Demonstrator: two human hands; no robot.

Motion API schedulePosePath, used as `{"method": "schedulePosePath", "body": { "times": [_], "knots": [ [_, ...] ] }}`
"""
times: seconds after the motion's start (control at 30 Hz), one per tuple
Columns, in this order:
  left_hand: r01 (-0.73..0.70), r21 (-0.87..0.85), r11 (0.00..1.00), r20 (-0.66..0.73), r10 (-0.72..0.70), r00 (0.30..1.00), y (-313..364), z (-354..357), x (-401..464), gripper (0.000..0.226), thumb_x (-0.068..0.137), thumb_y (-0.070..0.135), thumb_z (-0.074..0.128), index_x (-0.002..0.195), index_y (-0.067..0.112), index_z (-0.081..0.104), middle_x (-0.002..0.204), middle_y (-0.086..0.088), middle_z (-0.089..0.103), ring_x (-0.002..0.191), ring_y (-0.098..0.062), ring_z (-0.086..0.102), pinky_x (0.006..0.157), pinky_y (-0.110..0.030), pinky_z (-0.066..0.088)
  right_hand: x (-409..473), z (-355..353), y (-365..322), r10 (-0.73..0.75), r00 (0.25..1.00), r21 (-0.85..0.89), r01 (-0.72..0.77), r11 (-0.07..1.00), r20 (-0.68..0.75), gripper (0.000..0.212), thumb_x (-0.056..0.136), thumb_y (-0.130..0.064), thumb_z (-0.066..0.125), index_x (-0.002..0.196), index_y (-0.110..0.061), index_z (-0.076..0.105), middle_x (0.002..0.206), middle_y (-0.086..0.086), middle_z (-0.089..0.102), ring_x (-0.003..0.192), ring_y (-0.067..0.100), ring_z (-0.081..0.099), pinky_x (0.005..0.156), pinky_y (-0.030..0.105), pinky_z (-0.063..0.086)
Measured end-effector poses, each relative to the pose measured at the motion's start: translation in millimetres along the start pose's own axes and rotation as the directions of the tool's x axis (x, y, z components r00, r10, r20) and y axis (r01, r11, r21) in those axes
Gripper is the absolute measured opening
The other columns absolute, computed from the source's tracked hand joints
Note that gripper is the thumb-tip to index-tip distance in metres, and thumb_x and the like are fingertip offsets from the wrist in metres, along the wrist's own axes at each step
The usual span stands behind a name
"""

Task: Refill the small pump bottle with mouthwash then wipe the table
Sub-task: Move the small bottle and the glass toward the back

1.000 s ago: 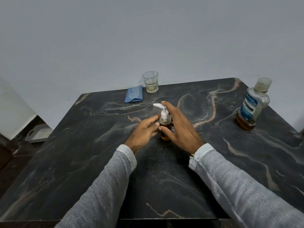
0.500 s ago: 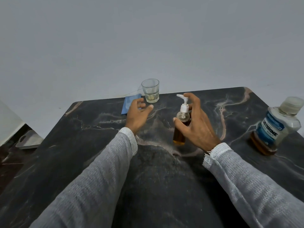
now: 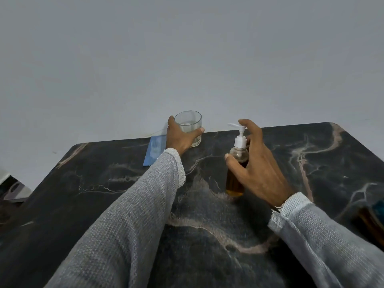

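Note:
The small pump bottle (image 3: pixel 236 163), clear with amber liquid and a white pump head, is held upright over the dark marble table (image 3: pixel 207 235). My right hand (image 3: pixel 257 169) grips it, thumb on its front and index finger up by the pump head. At the table's far edge my left hand (image 3: pixel 178 138) is wrapped round a short clear glass (image 3: pixel 190 125). A folded blue cloth (image 3: pixel 154 150) lies just left of that hand, partly hidden by it. The mouthwash bottle (image 3: pixel 372 221) shows only as a dark sliver at the right edge.
A plain grey wall rises behind the table. The table's rounded far corners and left edge are in view, with floor and a pale tray-like object (image 3: pixel 14 192) beyond the left edge.
My left hand reached forward past the cloth and closed round the glass. My right hand kept hold of the pump bottle. The view shifted left, pushing the mouthwash bottle almost out of sight.

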State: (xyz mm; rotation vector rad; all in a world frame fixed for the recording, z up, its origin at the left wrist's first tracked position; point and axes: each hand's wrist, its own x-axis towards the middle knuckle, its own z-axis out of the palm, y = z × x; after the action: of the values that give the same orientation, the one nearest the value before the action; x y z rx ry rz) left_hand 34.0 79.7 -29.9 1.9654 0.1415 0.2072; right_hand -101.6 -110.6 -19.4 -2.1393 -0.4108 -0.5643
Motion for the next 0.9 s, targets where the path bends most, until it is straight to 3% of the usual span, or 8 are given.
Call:
{"method": "schedulePosePath", "body": {
  "times": [0.23, 0.43, 0.6, 0.73, 0.9],
  "knots": [
    [-0.031, -0.045, 0.999, -0.068, 0.028, 0.997, -6, 4, 6, 0.092, 0.064, 0.04, 0.088, 0.136, 0.019, 0.034, 0.13, -0.004, 0.052, 0.117, -0.025, 0.053, 0.102, -0.04, 0.048, -9, -3, -2, -0.002, 1.0, 0.003, 0.002, 1.0, -0.029, 0.075, 0.088, -0.031, 0.064, 0.141, -0.047, 0.014, 0.11, -0.01, 0.055, 0.094, -0.005, 0.056, 0.068, 0.0, 0.041],
    [-0.113, -0.052, 0.992, 0.019, 0.114, 0.993, -8, -14, -50, 0.09, 0.063, 0.041, 0.089, 0.134, 0.026, 0.036, 0.123, 0.007, 0.054, 0.11, -0.016, 0.055, 0.09, -0.026, 0.046, -30, -9, -17, 0.012, 0.999, 0.034, -0.011, 0.999, -0.039, 0.079, 0.086, -0.028, 0.064, 0.144, -0.048, 0.013, 0.114, -0.007, 0.055, 0.094, -0.005, 0.056, 0.075, 0.005, 0.04],
    [-0.187, -0.009, 0.982, 0.071, 0.187, 0.98, -6, -37, -127, 0.09, 0.061, 0.045, 0.089, 0.133, 0.03, 0.037, 0.122, 0.013, 0.056, 0.108, -0.003, 0.055, 0.082, -0.011, 0.039, -61, -19, -37, 0.046, 0.997, 0.111, -0.04, 0.993, -0.057, 0.079, 0.086, -0.019, 0.061, 0.144, -0.044, 0.013, 0.084, -0.008, 0.06, 0.072, 0.007, 0.061, 0.066, 0.011, 0.047],
    [-0.143, -0.037, 0.989, 0.07, 0.145, 0.987, -6, -48, -187, 0.092, 0.06, 0.045, 0.089, 0.135, 0.029, 0.037, 0.124, 0.011, 0.057, 0.111, -0.006, 0.055, 0.088, -0.02, 0.042, -87, -25, -56, 0.087, 0.993, 0.12, -0.078, 0.99, -0.075, 0.073, 0.086, -0.017, 0.053, 0.142, -0.042, 0.013, 0.07, -0.006, 0.055, 0.059, 0.008, 0.056, 0.054, 0.018, 0.045],
    [-0.108, -0.048, 0.993, 0.055, 0.111, 0.992, -8, -54, -246, 0.092, 0.059, 0.041, 0.09, 0.135, 0.031, 0.037, 0.123, 0.014, 0.056, 0.11, -0.002, 0.054, 0.09, -0.02, 0.044, -115, -28, -84, 0.133, 0.99, 0.135, -0.126, 0.983, -0.046, 0.068, 0.088, -0.014, 0.057, 0.137, -0.038, 0.018, 0.077, -0.003, 0.061, 0.06, 0.01, 0.061, 0.058, 0.036, 0.057]
  ]
}}
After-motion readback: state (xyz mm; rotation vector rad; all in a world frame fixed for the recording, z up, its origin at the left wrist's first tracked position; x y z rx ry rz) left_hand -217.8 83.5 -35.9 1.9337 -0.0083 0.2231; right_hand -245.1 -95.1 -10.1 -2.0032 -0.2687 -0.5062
